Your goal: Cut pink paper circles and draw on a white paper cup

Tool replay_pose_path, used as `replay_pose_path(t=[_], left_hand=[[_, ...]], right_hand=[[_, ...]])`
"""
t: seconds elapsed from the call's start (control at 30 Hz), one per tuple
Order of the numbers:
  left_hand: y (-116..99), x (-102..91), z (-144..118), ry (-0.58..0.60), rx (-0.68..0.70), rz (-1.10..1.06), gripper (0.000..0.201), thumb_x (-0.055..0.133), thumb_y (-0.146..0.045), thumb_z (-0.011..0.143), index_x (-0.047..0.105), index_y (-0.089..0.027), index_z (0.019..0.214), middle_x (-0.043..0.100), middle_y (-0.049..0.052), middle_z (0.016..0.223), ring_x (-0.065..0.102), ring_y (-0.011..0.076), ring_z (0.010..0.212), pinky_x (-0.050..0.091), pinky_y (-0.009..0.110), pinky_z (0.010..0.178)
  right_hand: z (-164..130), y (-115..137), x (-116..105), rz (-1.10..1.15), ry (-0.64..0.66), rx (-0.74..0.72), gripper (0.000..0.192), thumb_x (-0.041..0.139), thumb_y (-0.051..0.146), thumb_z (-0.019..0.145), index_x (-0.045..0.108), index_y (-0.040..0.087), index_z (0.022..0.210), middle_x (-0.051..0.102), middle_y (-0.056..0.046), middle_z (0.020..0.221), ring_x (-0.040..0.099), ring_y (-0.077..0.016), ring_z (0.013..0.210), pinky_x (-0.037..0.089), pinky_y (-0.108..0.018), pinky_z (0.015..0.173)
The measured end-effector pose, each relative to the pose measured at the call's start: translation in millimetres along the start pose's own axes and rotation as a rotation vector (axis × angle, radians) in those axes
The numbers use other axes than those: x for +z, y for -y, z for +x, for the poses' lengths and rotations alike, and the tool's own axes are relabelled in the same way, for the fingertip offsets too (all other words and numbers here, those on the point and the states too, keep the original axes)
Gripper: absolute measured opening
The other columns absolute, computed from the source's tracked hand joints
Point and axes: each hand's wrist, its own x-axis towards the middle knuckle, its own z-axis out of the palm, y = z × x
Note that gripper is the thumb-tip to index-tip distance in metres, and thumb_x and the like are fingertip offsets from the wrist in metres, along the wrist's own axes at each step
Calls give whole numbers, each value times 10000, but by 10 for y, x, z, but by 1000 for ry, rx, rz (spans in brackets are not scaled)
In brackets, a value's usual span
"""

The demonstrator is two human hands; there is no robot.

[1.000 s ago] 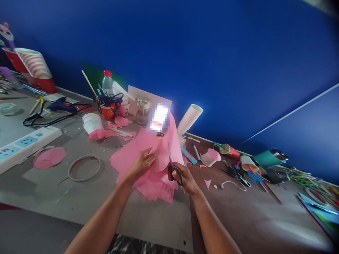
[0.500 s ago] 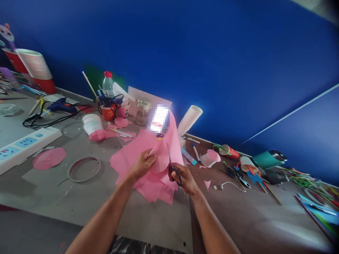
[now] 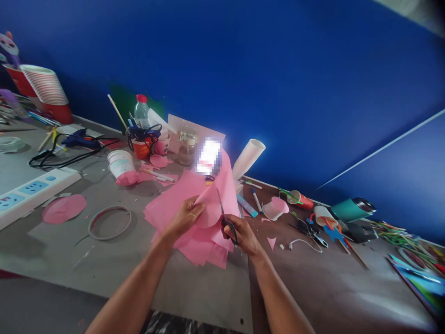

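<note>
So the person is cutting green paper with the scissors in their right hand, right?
Not quite. The paper is pink, not green, as the head view shows. The rest holds: the right hand works the scissors, while the left hand pinches the paper.

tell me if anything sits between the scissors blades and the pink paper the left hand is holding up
Nothing visible does. The right hand holds the scissors with the blades already at the edge of the pink paper piece, which the left hand pinches above the pink sheets on the table.
</note>
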Motion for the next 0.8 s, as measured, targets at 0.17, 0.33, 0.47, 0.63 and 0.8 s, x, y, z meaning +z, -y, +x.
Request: replay_pose_path(t=[0.17, 0.33, 0.47, 0.63, 0.8], left_hand=[[10, -9, 4, 3, 0, 4, 280, 581, -421, 824, 595, -141, 817, 571, 8, 683, 524, 134, 594, 374, 235, 538], [29, -22, -3, 15, 22, 9, 270, 565, -409, 842, 592, -142, 821, 527, -11, 649, 470, 112, 557, 333, 227, 510], [10, -32, -12, 22, -3, 24, 262, 558, -413, 841, 550, -159, 775, 447, -44, 596, 399, 88, 507, 277, 214, 474], [-48, -20, -23, 7, -5, 26, 263, 575, -405, 803, 479, -183, 698, 382, -62, 565, 345, 77, 487, 236, 214, 454], [-42, -29, -18, 24, -9, 30, 269, 563, -398, 800, 442, -197, 669, 374, -68, 555, 341, 79, 483, 239, 217, 460]], right_hand=[[-4, 11, -1, 3, 4, -2, 599, 574, 775, 773, 583, 178, 829, 521, 19, 598, 468, -114, 552, 398, -239, 520], [-7, 13, -3, -3, 8, -2, 623, 557, 796, 764, 586, 177, 822, 515, 20, 593, 467, -116, 550, 387, -235, 505], [-7, -14, -13, -5, 14, -2, 644, 561, 790, 769, 612, 165, 914, 520, 26, 588, 469, -114, 543, 386, -237, 511], [-4, -19, -25, -8, 22, 8, 662, 568, 807, 745, 609, 163, 891, 528, 27, 580, 460, -105, 534, 382, -230, 504], [-10, 11, -36, 0, 33, 18, 633, 595, 786, 741, 619, 168, 876, 533, 26, 579, 463, -105, 530, 384, -228, 496]])
